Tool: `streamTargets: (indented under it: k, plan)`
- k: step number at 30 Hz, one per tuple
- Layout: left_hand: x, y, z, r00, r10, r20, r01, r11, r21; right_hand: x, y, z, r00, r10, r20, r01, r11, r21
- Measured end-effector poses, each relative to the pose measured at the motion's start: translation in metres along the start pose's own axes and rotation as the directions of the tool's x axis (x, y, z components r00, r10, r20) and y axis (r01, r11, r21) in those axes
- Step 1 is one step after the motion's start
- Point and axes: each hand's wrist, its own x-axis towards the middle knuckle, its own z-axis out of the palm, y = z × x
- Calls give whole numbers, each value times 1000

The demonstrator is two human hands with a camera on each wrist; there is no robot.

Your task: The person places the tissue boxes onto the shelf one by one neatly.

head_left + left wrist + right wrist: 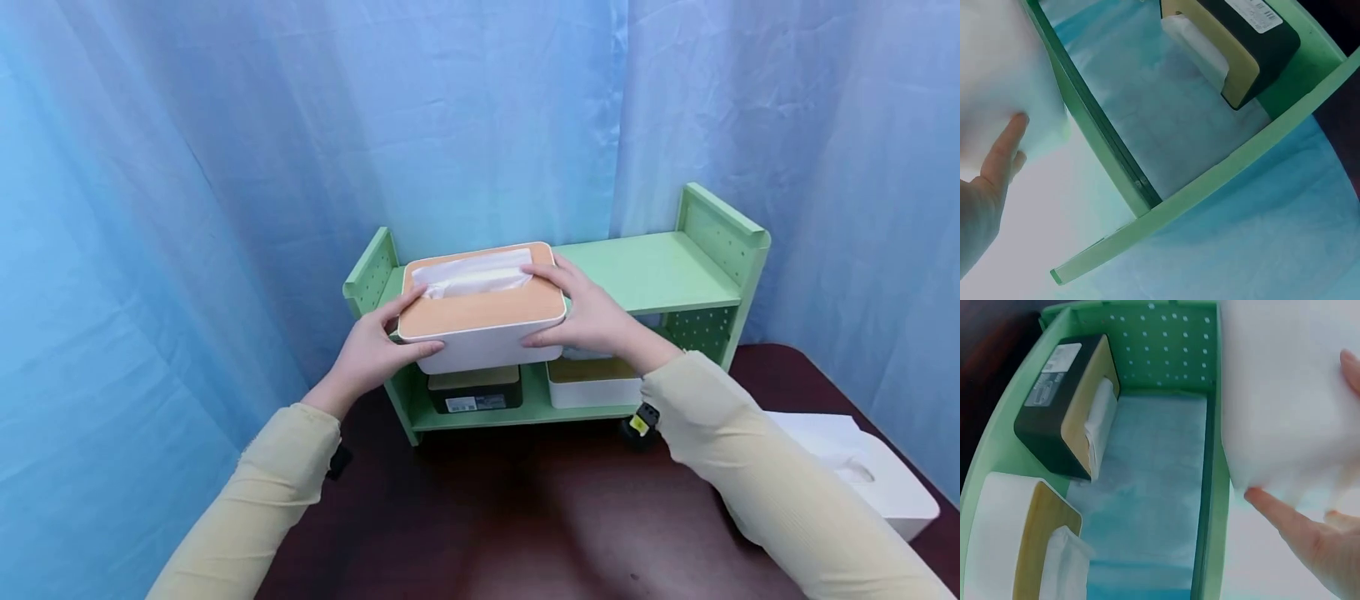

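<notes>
Gripping the white tissue box (480,321) on the green shelf (660,271), left hand (372,350) and right hand (592,317) clamped on its ends.

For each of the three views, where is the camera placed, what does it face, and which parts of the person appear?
Head: above, facing forward and down at the green shelf; both hands and sleeves grip the white box.
Left wrist: beside the shelf's left end; thumb on the box.
Right wrist: at the right end, facing the lower shelf; fingers under the box.
Both wrist views share the black box.
</notes>
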Motion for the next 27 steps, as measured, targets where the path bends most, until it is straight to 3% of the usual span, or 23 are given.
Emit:
streamTargets:
  k: [6, 13, 21, 27]
  plan:
    - [13, 5, -7, 998, -63, 31, 62, 998, 19, 16, 0, -12, 993, 55, 107, -61, 997, 56]
    - [36, 8, -13, 991, -105, 78, 105, 994, 8, 30, 1, -24, 962, 159, 221, -194, 971, 144]
    - [46, 1, -18, 987, -117, 114, 126, 989, -77, 40, 0, -19, 964, 196, 179, -221, 966, 132]
    - [54, 0, -20, 987, -136, 84, 139, 990, -32, 46, 0, -10, 974, 210, 82, -219, 969, 117]
